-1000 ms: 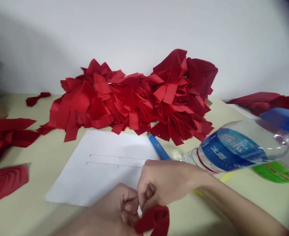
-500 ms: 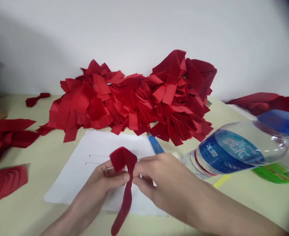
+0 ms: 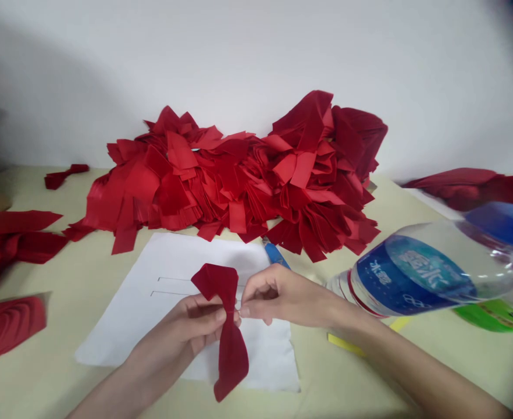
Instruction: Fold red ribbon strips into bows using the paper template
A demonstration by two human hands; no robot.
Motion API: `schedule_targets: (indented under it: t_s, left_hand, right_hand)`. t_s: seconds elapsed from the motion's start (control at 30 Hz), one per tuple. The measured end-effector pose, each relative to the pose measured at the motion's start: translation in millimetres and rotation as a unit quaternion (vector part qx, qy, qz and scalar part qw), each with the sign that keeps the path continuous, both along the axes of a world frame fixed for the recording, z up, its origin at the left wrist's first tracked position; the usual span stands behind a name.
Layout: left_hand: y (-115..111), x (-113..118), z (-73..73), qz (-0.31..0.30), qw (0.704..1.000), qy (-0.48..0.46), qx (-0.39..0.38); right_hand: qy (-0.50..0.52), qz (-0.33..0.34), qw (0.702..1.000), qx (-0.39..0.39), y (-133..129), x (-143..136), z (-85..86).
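Note:
A dark red velvet ribbon piece (image 3: 232,349), pinched narrow at its middle like a bow, stands upright over the white paper (image 3: 121,314). My left hand (image 3: 191,323) is closed on its waist from the left, thumb in front and fingers behind. At the same waist, on the right, my right hand (image 3: 274,297) has thumb and forefinger pinched together. A faint thin line crosses the waist there; what the right fingertips hold is too small to make out. The paper beneath bears a few thin black lines.
Behind the paper lies a big heap of red ribbon pieces (image 3: 221,180), with a blue cutter (image 3: 276,255) at its front edge. A large plastic bottle (image 3: 413,270) leans in at right, near a yellow strip (image 3: 346,343). More red bundles (image 3: 10,323) lie at left.
The ribbon's lower end has turned to show its broad face, and its waist now looks tightly gathered. My right hand has shifted, its fingertips now pinched beside the waist.

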State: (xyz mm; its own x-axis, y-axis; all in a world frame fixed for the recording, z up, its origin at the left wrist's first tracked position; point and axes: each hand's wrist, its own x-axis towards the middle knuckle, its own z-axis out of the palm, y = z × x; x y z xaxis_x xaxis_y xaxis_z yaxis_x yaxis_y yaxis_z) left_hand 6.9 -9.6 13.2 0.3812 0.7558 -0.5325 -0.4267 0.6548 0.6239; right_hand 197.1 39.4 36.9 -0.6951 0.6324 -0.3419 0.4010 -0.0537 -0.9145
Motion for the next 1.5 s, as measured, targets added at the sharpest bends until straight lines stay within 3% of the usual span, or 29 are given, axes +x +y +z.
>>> schedule_targets:
  t_s: [0.33, 0.6, 0.77, 0.93, 1.17, 1.37, 1.43, 1.5]
  left_hand:
    - [-3.2, 0.9, -8.9, -0.016, 1.000, -0.013, -0.001]
    - [-1.7, 5.3, -16.2, 0.028, 0.999, 0.011, 0.031]
    - [-2.3, 6.1, -19.4, 0.040, 0.992, 0.100, 0.065]
    - [-8.0, 7.5, -12.8, 0.061, 0.961, 0.229, 0.146]
    - [-7.7, 8.3, -5.5, 0.020, 0.960, 0.239, 0.145]
    - [-3.0, 7.6, -5.8, -0.007, 0.942, 0.277, 0.187]
    - [-2.4, 6.4, -6.0, -0.004, 0.940, 0.290, 0.181]
    - [-1.7, 5.1, -6.6, 0.002, 0.937, 0.298, 0.180]
  right_hand:
    - [0.003, -0.030, 1.000, -0.006, -2.6, -2.1, -7.9]
    - [0.026, -0.052, 0.998, 0.005, -5.4, -7.8, -8.1]
    - [0.024, -0.070, 0.997, 0.016, -5.6, -9.6, -10.9]
    - [0.019, -0.085, 0.996, 0.025, -6.2, -10.1, -14.4]
    - [0.001, -0.076, 0.996, 0.050, -11.8, -11.5, -14.3]
    - [-0.029, -0.038, 0.995, 0.083, -1.9, 2.6, -8.1]
    - [-0.064, -0.046, 0.992, 0.098, 2.1, 8.0, -5.0]
    - [-0.147, -0.072, 0.972, 0.169, 4.4, 11.7, -3.6]
